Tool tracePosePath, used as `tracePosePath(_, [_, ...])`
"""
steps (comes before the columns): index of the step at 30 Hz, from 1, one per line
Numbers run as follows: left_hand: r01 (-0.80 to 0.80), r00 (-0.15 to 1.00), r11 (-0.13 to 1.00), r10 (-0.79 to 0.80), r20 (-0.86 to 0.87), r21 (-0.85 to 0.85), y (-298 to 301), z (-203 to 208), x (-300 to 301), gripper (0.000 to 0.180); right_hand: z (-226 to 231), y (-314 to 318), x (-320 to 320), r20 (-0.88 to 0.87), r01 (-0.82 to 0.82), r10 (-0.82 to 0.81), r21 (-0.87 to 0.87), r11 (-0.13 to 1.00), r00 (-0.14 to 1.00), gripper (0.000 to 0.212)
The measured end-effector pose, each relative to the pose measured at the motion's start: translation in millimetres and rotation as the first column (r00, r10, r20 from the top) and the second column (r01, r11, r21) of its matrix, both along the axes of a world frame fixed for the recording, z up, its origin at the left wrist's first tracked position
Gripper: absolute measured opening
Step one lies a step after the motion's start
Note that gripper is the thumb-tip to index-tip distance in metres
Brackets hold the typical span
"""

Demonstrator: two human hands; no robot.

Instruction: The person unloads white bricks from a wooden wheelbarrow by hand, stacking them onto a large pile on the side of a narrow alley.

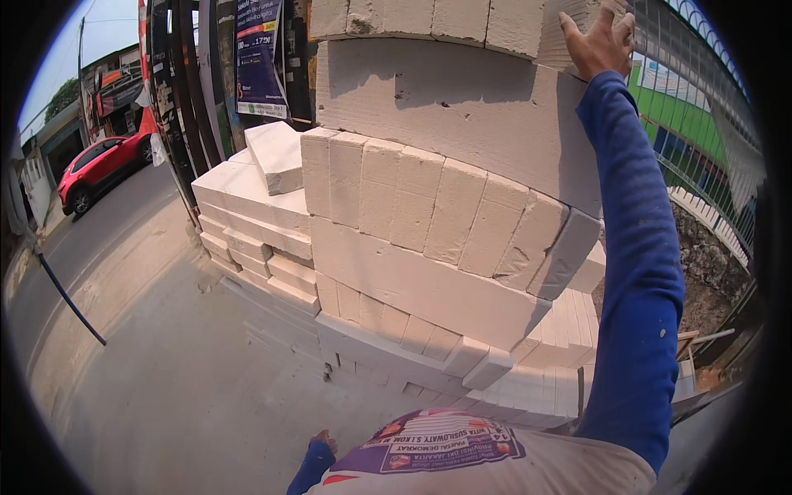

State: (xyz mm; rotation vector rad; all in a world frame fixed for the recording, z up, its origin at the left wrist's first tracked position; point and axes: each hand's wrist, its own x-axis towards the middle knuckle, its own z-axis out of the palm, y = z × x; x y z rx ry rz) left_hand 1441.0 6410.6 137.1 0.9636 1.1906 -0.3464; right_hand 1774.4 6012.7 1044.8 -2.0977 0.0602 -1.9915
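Note:
My right arm, in a blue sleeve, stretches up to the top of a tall stack of white building blocks [458,91]. My right hand [601,41] grips the end of a white block [564,37] in the top row, its thumb and fingers set apart on the block. The picture's upper edge cuts off part of that block. Down beside my body, my left hand [326,441] is small and low in view, away from the stack. Its fingers are mostly hidden, and I cannot make out anything in it.
A lower pile of blocks [247,194] adjoins the stack on the left, with one loose block [276,157] tilted on top. Farther left, a red car [107,169] is on the road. A metal fence [701,124] stands at right. Concrete ground [198,371] lies in front.

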Motion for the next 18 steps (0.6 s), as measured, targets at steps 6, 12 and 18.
tracePosePath(6, [0.039,0.998,0.993,-0.043,-0.035,-0.114,-19.6,-8.2,-51.9,0.048,38.2,4.3,-35.8,-0.255,-0.003,0.041,0.147,0.989,0.966,0.086])
tracePosePath(12, [0.156,0.979,0.986,-0.146,0.144,-0.063,-26.4,21.3,-14.1,0.046,43.9,-2.8,-85.2,-0.215,0.019,0.008,0.122,0.992,0.976,0.098])
tracePosePath(18, [0.41,0.723,0.91,-0.367,0.586,0.064,-75.0,136.4,80.0,0.043,84.3,-55.3,-169.1,-0.219,-0.539,0.522,-0.024,0.842,0.825,0.054])
